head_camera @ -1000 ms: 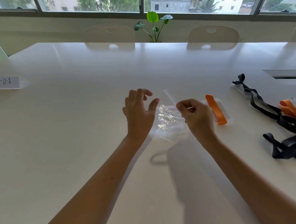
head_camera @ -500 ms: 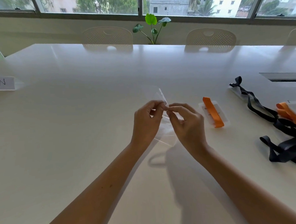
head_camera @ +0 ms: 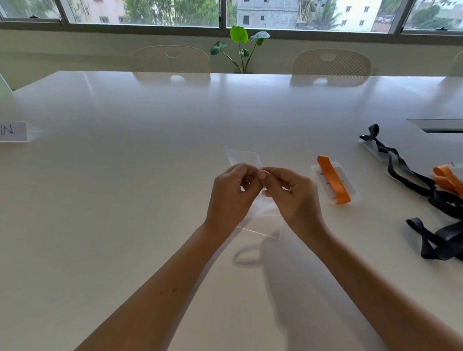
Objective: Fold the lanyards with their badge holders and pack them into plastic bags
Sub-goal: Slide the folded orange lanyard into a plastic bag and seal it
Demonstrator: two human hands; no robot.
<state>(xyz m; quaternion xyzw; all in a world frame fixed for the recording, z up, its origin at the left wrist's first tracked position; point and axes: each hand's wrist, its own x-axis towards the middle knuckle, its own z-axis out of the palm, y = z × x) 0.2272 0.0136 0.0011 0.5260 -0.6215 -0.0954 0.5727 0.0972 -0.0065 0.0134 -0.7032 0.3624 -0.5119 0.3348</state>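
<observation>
A clear plastic bag (head_camera: pixel 262 222) hangs above the white table (head_camera: pixel 144 180), held up near its top edge. My left hand (head_camera: pixel 232 195) and my right hand (head_camera: pixel 290 196) both pinch it there, fingertips almost touching. The bag's flap sticks up behind my fingers. To the right lies a folded orange lanyard on its badge holder (head_camera: pixel 332 179). Further right, black lanyards (head_camera: pixel 446 204) and another orange lanyard with a holder (head_camera: pixel 456 182) lie tangled on the table.
A paper sign (head_camera: pixel 3 132) stands at the far left. A metal cable hatch (head_camera: pixel 447 125) sits flush in the table at the right. Two chairs (head_camera: pixel 170 60) and a potted plant (head_camera: pixel 242 48) stand beyond the far edge.
My left hand came in from open and took hold of the bag's top beside my right hand. The bag has been lifted off the table.
</observation>
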